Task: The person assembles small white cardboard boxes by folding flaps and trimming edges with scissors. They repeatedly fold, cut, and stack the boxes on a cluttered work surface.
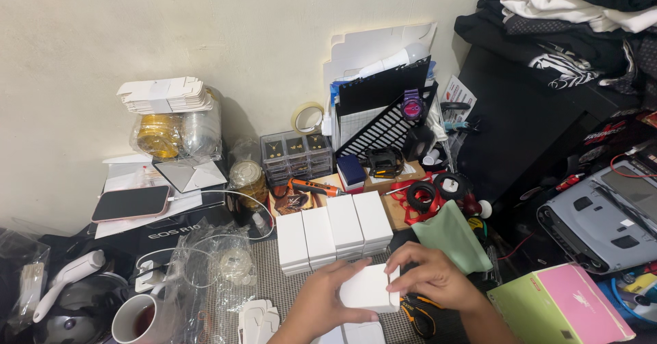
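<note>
Head view: our left hand (321, 303) and right hand (428, 275) clasp one small white box (369, 289); four finished boxes (335, 231) already stand ranked, flat blanks (256, 320) remaining.

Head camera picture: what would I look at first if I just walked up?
Probably the two hands low in the middle, the left hand and right hand, both wrapped around a small white box. Just behind them stands a neat row of white boxes. After that, the pink and green box at the lower right and the mug at the lower left stand out from the clutter.
</note>
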